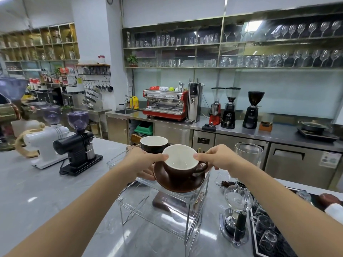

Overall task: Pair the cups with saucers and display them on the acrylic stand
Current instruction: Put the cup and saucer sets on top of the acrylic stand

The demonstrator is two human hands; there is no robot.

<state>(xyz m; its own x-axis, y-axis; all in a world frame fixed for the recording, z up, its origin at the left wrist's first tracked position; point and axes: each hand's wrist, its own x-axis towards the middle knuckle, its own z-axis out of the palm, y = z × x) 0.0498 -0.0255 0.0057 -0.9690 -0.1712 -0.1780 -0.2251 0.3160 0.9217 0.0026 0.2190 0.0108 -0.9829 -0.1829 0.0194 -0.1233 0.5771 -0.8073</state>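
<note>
A brown cup with a white inside [179, 166] sits on a brown saucer [183, 184], both tilted toward me above the middle step of the clear acrylic stand [163, 216]. My left hand [143, 160] holds the saucer's left edge, thumb at the cup's rim. My right hand [217, 157] grips the right side by the cup's handle. A second brown cup [153, 144] stands on the stand's upper step behind my left hand; its saucer is hidden.
A white grinder [46, 143] and a black grinder [79, 143] stand left on the grey counter. A glass siphon brewer [239, 201] and a black tray of glasses [267, 230] are at the right. A dark wooden block [168, 201] lies under the stand.
</note>
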